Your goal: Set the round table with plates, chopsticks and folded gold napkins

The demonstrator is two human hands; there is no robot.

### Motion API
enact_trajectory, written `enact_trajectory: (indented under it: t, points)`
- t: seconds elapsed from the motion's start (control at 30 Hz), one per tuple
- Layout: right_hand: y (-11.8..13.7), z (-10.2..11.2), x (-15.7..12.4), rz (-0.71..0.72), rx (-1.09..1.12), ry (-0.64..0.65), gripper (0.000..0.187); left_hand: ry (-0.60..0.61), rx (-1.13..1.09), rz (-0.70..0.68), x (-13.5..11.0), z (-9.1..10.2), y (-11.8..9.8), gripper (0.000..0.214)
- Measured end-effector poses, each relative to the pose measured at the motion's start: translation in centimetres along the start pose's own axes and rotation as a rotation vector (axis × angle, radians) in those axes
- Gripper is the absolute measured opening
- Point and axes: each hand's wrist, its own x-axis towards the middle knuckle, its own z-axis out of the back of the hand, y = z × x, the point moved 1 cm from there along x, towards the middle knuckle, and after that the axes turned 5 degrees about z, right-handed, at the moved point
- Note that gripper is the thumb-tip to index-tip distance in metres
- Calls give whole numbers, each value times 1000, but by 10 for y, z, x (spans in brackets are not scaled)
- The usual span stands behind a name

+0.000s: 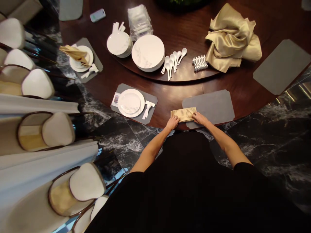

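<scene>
A gold satin napkin (183, 114), folded into a long flat strip, lies at the table's near edge, partly over a grey placemat (213, 105). At its lower left corner, my left hand (173, 122) has its fingers closed on the cloth. My right hand (199, 118) pinches the strip's right end, resting above the placemat. To the left, another grey placemat (151, 113) carries stacked white plates (129, 103) and a white spoon on a rest (147, 110).
On the raised turntable stand a stack of large plates (148, 51), small plates (118, 43), several white spoons (173, 61), white rests (200, 63) and a heap of gold cloths (233, 38). A phone (97, 15) lies at the far left. Chairs (58, 127) line the left side.
</scene>
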Motion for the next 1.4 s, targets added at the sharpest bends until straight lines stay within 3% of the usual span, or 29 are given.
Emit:
enact_trajectory:
  t: [0.13,0.3,0.47,0.67,0.83,1.0,1.1,1.17,1.3,1.4]
  points:
    - [4,-9,-1,-36,-100,-15,35,-19,130,56,-3,2,-6,39]
    - [8,-13,-2,-19,-147,-23,39,-16,94,76,2,-2,-8,42]
    - [11,-14,3,3,-190,7,44,14,16,197,5,-16,-15,40]
    - [36,-12,12,-127,-273,51,43,0,-50,313,9,-30,-25,46]
    - [59,-5,13,-276,-278,-6,47,20,-48,334,14,-31,-28,50]
    - [62,27,13,-199,-208,-115,36,-54,-125,350,10,-33,-22,49]
    - [67,60,18,-93,-145,-254,29,-103,-352,359,10,-33,-12,49]
    - [78,84,28,-29,-112,-326,26,-108,-486,294,11,-34,-8,48]
    - [105,122,69,-26,-80,-347,29,-55,-924,107,8,-46,-19,41]
    - [110,132,112,-149,-87,-231,30,-9,-1291,152,-2,-62,-32,55]
